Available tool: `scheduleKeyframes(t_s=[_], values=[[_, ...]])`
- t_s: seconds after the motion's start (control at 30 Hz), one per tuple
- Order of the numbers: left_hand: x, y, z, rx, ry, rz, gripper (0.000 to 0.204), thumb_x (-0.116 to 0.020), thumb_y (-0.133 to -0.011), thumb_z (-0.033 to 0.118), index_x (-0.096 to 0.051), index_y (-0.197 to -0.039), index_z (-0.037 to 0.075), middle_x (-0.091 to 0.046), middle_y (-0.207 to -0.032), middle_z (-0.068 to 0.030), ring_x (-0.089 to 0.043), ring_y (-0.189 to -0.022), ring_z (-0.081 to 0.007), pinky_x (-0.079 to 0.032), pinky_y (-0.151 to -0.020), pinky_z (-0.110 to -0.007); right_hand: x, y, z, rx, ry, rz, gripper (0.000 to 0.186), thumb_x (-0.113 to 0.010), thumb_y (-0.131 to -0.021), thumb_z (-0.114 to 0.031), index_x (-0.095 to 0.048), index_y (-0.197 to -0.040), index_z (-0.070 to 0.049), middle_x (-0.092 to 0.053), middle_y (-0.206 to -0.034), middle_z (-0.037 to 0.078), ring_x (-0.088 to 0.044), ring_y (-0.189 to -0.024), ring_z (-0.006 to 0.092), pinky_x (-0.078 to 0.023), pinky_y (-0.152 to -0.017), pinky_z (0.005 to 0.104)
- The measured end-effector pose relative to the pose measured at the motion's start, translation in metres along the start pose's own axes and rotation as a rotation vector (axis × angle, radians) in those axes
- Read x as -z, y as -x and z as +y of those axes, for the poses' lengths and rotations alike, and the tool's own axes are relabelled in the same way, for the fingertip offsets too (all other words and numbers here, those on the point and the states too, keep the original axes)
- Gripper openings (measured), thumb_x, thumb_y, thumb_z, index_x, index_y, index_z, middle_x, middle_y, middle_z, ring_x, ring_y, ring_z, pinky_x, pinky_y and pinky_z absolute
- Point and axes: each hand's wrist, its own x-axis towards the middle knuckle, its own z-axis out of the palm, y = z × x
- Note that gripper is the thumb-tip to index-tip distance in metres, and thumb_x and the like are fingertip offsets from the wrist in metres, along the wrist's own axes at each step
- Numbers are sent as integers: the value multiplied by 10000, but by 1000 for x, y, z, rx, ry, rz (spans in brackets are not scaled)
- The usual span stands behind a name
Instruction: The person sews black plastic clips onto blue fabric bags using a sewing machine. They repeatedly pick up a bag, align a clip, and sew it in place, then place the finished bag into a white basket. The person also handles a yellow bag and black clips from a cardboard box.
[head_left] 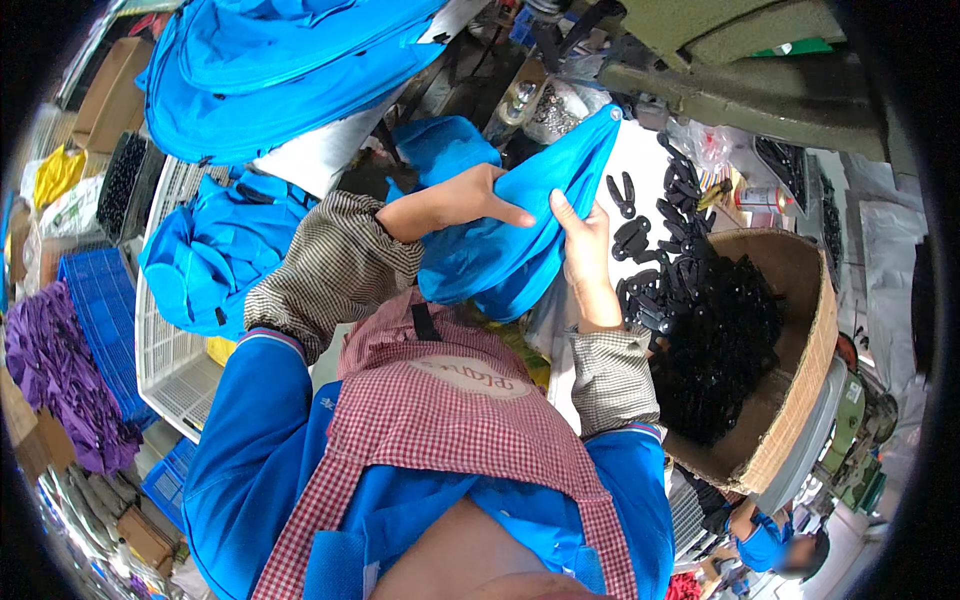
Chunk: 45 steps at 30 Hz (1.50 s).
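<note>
A bright blue fabric piece (515,225) is stretched between my two hands above my lap. It tapers to a point at the far right, where a small round pale fitting shows. My left hand (470,203) grips its left side, with the thumb lying over the cloth. My right hand (583,245) pinches its right edge between thumb and fingers. More blue cloth (447,145) lies just beyond my left hand. To the right of my right hand, several black plastic clips (632,238) lie scattered on the white tabletop (640,175).
At right, a cardboard box (805,385) holds a heap of black plastic parts (715,340). Left stands a white plastic basket (165,375) with blue cloth. Large blue fabric pieces (290,60) are stacked at the far left. A green machine arm (730,95) spans the far right.
</note>
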Motion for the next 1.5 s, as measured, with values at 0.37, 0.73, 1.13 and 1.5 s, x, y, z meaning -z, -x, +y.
scheduleKeyframes(t_s=[0.37,0.73,1.13,1.5], values=[[48,-17,39,75,36,-47,377,-693,-716,132,-591,-1037,-39,-637,-950,-92,-592,-837,-153,-461,-765,-292,-6,-60,-23,-13,214,-121,315,-661,-798,-250,-599,-956,14,-631,-907,71,-589,-767,129,-478,-709,261],[96,-47,54,-18,154,-30,341,-668,-718,149,-608,-1014,-9,-632,-926,-58,-587,-828,-152,-450,-788,-298,-27,-130,-23,171,359,-44,386,-637,-788,-105,-513,-1140,-5,-548,-1128,69,-513,-1003,161,-394,-897,297],[108,-48,43,28,76,-116,457,-667,-743,236,-558,-1109,-15,-598,-1068,-133,-579,-940,-219,-433,-834,-314,-29,-119,-2,110,407,41,416,-577,-849,-298,-548,-1104,30,-583,-1060,139,-548,-943,194,-426,-853,314],[102,-50,34,161,251,6,512,-651,-773,255,-496,-1145,-60,-571,-1095,-166,-580,-955,-254,-446,-866,-361,166,-91,75,457,1799,445,218,-532,-769,-193,-610,-941,-83,-591,-810,129,-580,-788,306,-453,-700,423]])
